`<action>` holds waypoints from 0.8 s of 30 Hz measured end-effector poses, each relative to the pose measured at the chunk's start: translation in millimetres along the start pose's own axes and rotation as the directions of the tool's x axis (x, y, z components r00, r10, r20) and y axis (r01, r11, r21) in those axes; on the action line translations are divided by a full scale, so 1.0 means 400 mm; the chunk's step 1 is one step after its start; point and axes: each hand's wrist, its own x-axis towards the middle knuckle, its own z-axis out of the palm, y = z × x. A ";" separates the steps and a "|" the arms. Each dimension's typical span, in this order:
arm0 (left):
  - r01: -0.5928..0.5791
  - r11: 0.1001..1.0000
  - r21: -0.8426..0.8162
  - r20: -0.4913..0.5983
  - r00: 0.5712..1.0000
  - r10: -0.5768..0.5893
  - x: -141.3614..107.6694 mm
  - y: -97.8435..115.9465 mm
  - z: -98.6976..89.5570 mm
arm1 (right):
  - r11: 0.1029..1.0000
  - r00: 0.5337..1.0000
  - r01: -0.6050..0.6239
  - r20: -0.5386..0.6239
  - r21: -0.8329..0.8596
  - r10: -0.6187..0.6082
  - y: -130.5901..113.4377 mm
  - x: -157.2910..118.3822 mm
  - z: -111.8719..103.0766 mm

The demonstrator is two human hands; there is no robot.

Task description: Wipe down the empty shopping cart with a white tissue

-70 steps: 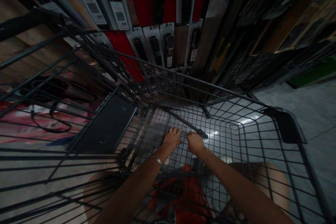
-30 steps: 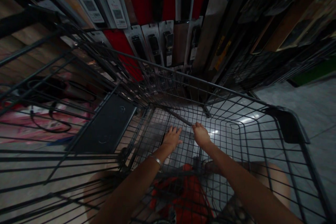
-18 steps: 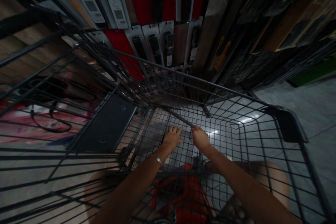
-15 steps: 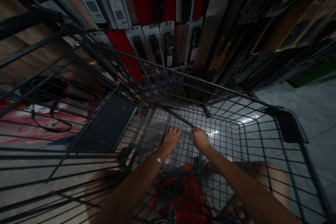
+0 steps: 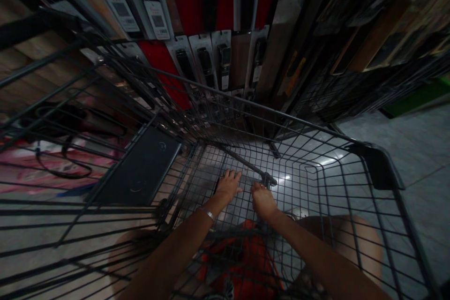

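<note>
Black metal wire formed the shopping cart (image 5: pixel 246 101), by which the middle and lower part of the frame was filled. Just below the centre, the left hand (image 5: pixel 228 186) was laid flat over the wire floor, its fingers spread wide; a silvery bracelet (image 5: pixel 208 213) was worn on that wrist. Just beside it, to the right, the right hand (image 5: pixel 263 202) was held with its fingers curled in narrow, near the end of a dark bar (image 5: pixel 242 164); whether anything was gripped in them could not be told. Through the mesh at bottom centre, orange-red cloth (image 5: pixel 253 258) could be seen, and a bent knee (image 5: pixel 363 248) was shown at lower right. Left of the hands, a dark flat panel (image 5: pixel 137 168) was set tilted against the wires, with pink goods (image 5: pixel 80 161) seen beyond. Packaged goods (image 5: pixel 204 63) were hung across the top centre, and white tags (image 5: pixel 121 7) were seen at upper left. At right, pale floor (image 5: pixel 429 150) was visible below a green object (image 5: pixel 415 98).
</note>
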 end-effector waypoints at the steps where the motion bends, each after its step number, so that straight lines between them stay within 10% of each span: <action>1: 0.001 1.000 -0.002 -0.001 1.000 -0.001 0.000 0.000 0.000 | 1.000 1.000 -0.009 0.002 0.004 0.009 -0.002 -0.001 -0.003; 10: 0.003 1.000 -0.009 0.009 1.000 -0.003 0.002 -0.002 0.003 | 0.997 0.987 0.072 0.138 0.043 -0.077 -0.025 -0.008 -0.030; 19: 0.006 1.000 -0.016 0.004 1.000 -0.006 0.002 0.000 0.000 | 0.999 0.980 -0.016 -0.200 -0.030 0.010 0.042 0.082 -0.122; 24: 0.006 1.000 -0.028 0.015 1.000 -0.005 0.001 -0.003 0.000 | 0.992 0.981 -0.104 -0.171 -0.072 0.090 0.104 0.097 -0.099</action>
